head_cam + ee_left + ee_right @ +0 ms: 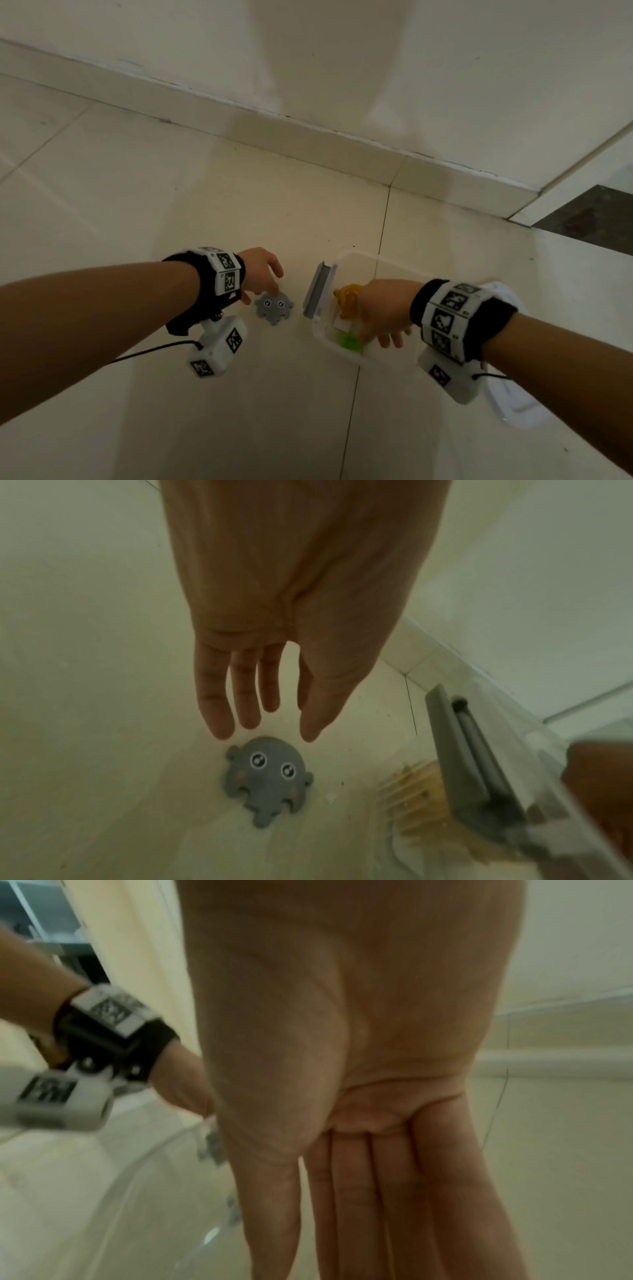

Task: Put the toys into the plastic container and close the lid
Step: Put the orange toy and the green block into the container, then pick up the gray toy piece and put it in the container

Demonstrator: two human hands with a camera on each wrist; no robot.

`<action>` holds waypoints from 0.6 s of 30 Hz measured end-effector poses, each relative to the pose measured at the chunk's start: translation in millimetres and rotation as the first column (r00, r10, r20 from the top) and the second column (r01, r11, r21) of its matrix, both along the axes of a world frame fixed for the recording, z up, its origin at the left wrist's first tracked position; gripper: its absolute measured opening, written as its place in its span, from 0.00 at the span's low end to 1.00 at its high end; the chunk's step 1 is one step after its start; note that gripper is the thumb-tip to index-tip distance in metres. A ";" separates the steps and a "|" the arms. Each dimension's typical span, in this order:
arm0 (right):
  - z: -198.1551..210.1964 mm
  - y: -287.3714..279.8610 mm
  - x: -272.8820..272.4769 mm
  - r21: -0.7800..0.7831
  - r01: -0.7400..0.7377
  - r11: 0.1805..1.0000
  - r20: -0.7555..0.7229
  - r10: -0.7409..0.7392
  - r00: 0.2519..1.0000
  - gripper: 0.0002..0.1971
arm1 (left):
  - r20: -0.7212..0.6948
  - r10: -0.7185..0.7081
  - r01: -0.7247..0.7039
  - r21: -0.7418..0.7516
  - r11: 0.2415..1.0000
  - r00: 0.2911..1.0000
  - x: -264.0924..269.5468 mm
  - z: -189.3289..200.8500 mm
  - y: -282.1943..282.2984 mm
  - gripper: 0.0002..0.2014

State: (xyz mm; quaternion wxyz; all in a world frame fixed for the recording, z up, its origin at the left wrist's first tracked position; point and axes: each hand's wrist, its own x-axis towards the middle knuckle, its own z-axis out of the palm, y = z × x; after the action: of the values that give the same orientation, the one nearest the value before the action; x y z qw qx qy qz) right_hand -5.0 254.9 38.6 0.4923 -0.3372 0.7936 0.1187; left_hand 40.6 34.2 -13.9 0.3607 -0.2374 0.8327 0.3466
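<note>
A flat grey octopus toy (274, 306) (267, 777) lies on the tiled floor just left of the clear plastic container (356, 263). My left hand (262, 291) (267, 731) hovers over the toy's upper edge, fingers straight and spread, holding nothing. An orange toy (347, 296) (414, 799) and a green toy (349, 342) lie inside the container. My right hand (380, 337) (342, 1231) reaches down into the container beside them with straight, empty fingers. The container's grey latch (317, 291) (469, 764) stands up on its left side. The white lid (510, 404) lies on the floor, partly under my right wrist.
A skirting board and wall (308, 137) run diagonally behind the container. A dark doorway floor (589, 216) shows at the far right. Pale floor tiles (137, 188) spread to the left and in front.
</note>
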 end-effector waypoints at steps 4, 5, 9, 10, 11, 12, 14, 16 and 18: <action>18.7 -7.4 -27.3 -0.088 0.088 0.992 -0.058 -0.093 0.994 0.21 | 0.018 -0.190 0.190 -0.199 0.961 0.982 0.7 -9.1 11.8 0.33; 24.3 -10.1 -33.9 -0.135 0.110 0.985 -0.090 -0.123 0.988 0.22 | 0.029 -0.250 0.249 -0.245 0.937 0.968 1.1 -12.9 14.5 0.36; 46.0 -22.7 -52.7 -0.346 0.182 0.920 -0.181 -0.256 0.950 0.22 | 0.013 -0.415 0.390 -0.371 0.843 0.910 7.1 -29.5 21.9 0.36; 50.2 -25.0 -55.1 -0.383 0.193 0.903 -0.189 -0.281 0.941 0.22 | 0.001 -0.449 0.412 -0.397 0.820 0.894 9.2 -32.8 23.3 0.33; 53.1 -26.9 -56.3 -0.414 0.199 0.888 -0.195 -0.300 0.934 0.22 | -0.011 -0.475 0.428 -0.414 0.803 0.880 10.5 -35.3 24.6 0.30; 54.8 -27.9 -57.0 -0.440 0.202 0.875 -0.203 -0.316 0.927 0.22 | -0.016 -0.491 0.439 -0.422 0.793 0.871 11.2 -36.8 25.7 0.27; 55.6 -28.8 -56.3 -0.473 0.200 0.858 -0.219 -0.335 0.917 0.22 | -0.018 -0.500 0.445 -0.427 0.787 0.866 12.5 -38.4 27.1 0.23; 52.3 -29.1 -53.3 -0.473 0.182 0.862 -0.233 -0.322 0.918 0.22 | -0.024 -0.494 0.433 -0.444 0.784 0.869 13.7 -40.7 27.5 0.22; 47.8 -29.4 -50.0 -0.455 0.159 0.876 -0.242 -0.294 0.925 0.21 | -0.021 -0.454 0.400 -0.439 0.805 0.891 15.4 -42.4 25.7 0.28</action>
State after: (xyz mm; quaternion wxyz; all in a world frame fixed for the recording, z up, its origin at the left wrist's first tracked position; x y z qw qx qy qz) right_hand -54.9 225.5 86.5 0.2892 -0.3180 0.9004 -0.0669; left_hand 55.9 59.9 -56.3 0.3165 -0.0942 0.9404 0.0819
